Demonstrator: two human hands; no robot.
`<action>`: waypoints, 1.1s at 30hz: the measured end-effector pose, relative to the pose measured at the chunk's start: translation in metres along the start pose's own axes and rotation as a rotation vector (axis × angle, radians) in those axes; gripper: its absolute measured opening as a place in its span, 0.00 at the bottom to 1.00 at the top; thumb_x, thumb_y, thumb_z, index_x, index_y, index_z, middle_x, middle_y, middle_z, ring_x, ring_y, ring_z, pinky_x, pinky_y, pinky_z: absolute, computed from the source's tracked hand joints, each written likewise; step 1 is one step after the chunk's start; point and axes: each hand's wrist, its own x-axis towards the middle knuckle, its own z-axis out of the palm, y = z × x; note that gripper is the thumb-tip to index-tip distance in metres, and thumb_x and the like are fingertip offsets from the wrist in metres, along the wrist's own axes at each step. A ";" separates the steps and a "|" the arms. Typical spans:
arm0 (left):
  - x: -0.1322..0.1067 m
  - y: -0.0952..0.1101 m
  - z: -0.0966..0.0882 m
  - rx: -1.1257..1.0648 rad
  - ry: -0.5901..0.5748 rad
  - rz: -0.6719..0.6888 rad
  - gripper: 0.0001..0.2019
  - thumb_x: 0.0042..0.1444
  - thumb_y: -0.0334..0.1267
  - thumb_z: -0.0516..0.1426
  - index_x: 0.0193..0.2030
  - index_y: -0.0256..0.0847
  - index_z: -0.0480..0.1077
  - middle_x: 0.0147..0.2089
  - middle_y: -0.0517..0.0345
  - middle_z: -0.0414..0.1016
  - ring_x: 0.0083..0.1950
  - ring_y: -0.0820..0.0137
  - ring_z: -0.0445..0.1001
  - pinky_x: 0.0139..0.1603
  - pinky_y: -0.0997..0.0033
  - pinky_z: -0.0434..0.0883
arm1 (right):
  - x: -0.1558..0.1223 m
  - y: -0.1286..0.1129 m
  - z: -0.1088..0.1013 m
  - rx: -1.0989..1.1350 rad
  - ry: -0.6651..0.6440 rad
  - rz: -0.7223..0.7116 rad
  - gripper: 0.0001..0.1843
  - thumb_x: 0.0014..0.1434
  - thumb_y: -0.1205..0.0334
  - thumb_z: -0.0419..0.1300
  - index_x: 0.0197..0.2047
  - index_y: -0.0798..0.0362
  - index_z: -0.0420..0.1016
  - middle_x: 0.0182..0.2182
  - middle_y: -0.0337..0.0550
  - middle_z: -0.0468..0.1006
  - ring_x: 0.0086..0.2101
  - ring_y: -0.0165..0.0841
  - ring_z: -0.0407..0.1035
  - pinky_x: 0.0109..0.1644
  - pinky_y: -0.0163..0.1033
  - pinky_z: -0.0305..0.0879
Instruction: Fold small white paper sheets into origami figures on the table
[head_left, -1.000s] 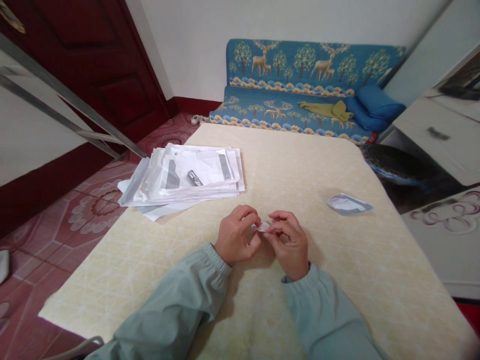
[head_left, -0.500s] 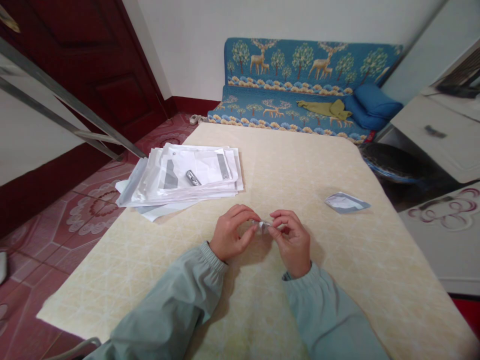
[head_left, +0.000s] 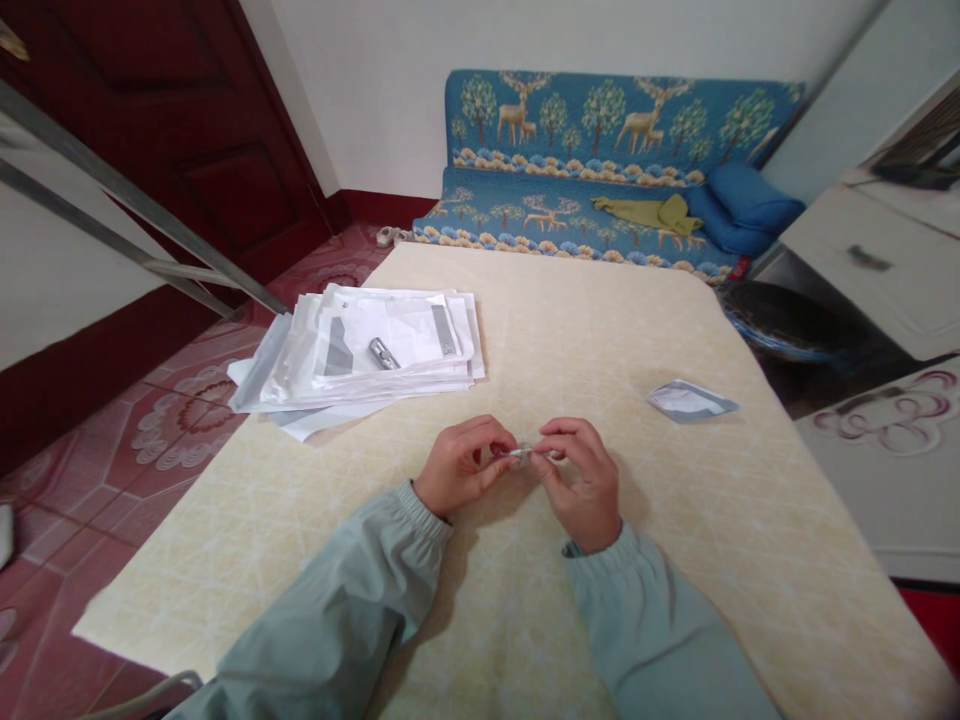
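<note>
Between my fingertips, low over the table, is a small folded strip of white paper (head_left: 520, 452), mostly covered by the fingers. My left hand (head_left: 466, 468) pinches its left end between thumb and fingers. On its other end, the thumb and fingers of my right hand (head_left: 581, 482) are also closed. To the right lies a folded piece of white-and-grey paper (head_left: 691, 400), pointed at its ends and apart from both hands.
A pile of white and grey sheets and clear sleeves (head_left: 360, 390) covers the table's left side, with a small silvery object (head_left: 384, 353) on top. Past the pale patterned table (head_left: 585, 310) stands a blue sofa (head_left: 570, 130). A white cabinet (head_left: 885, 270) stands at the right.
My left fingers have closed further on the paper strip, which now looks narrower and flatter. My right fingers have shifted slightly left along it. The pile and the folded paper stay put.
</note>
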 end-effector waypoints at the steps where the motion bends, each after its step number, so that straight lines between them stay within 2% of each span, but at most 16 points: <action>1: 0.000 -0.001 0.000 0.007 0.012 0.004 0.07 0.55 0.39 0.60 0.34 0.37 0.73 0.29 0.56 0.71 0.30 0.74 0.68 0.27 0.77 0.63 | 0.000 0.000 -0.001 -0.029 -0.003 -0.016 0.06 0.53 0.70 0.61 0.34 0.50 0.74 0.38 0.44 0.71 0.40 0.35 0.68 0.42 0.42 0.68; 7: 0.000 -0.003 -0.002 0.022 0.026 -0.006 0.08 0.54 0.41 0.61 0.31 0.37 0.73 0.29 0.55 0.73 0.31 0.73 0.69 0.29 0.75 0.65 | 0.000 0.002 -0.005 -0.079 -0.067 -0.066 0.08 0.50 0.73 0.59 0.32 0.50 0.72 0.34 0.41 0.70 0.31 0.29 0.66 0.33 0.36 0.66; 11: 0.001 -0.002 -0.004 0.010 0.017 0.027 0.08 0.54 0.41 0.61 0.31 0.38 0.75 0.31 0.54 0.74 0.33 0.72 0.71 0.34 0.73 0.67 | 0.000 0.002 -0.006 -0.038 -0.106 -0.115 0.09 0.50 0.74 0.58 0.33 0.50 0.72 0.34 0.40 0.71 0.25 0.25 0.62 0.27 0.33 0.64; 16: 0.002 -0.003 -0.006 0.001 -0.008 0.003 0.11 0.54 0.45 0.61 0.29 0.39 0.75 0.30 0.53 0.74 0.33 0.70 0.72 0.35 0.71 0.68 | -0.001 0.004 -0.006 -0.011 -0.120 -0.167 0.11 0.50 0.75 0.57 0.34 0.50 0.72 0.34 0.41 0.71 0.26 0.26 0.65 0.28 0.33 0.66; 23: 0.002 -0.002 -0.004 -0.096 -0.027 -0.052 0.10 0.53 0.42 0.62 0.28 0.37 0.74 0.29 0.55 0.73 0.30 0.73 0.69 0.31 0.74 0.65 | 0.001 0.002 -0.007 0.008 -0.080 -0.218 0.13 0.49 0.76 0.58 0.35 0.49 0.73 0.34 0.42 0.73 0.33 0.30 0.70 0.34 0.36 0.70; 28: 0.002 -0.003 -0.005 -0.168 -0.023 -0.136 0.11 0.53 0.43 0.62 0.29 0.36 0.72 0.30 0.53 0.74 0.32 0.71 0.72 0.30 0.75 0.66 | 0.003 0.001 -0.012 -0.036 -0.013 -0.171 0.11 0.48 0.75 0.59 0.33 0.49 0.74 0.33 0.41 0.73 0.33 0.32 0.70 0.34 0.37 0.70; 33: 0.002 -0.007 -0.009 -0.280 0.052 -0.215 0.11 0.52 0.42 0.63 0.29 0.36 0.70 0.33 0.53 0.73 0.36 0.69 0.72 0.33 0.74 0.70 | 0.003 0.001 -0.015 -0.051 0.051 -0.103 0.10 0.47 0.74 0.59 0.32 0.49 0.73 0.33 0.41 0.73 0.33 0.32 0.70 0.33 0.37 0.71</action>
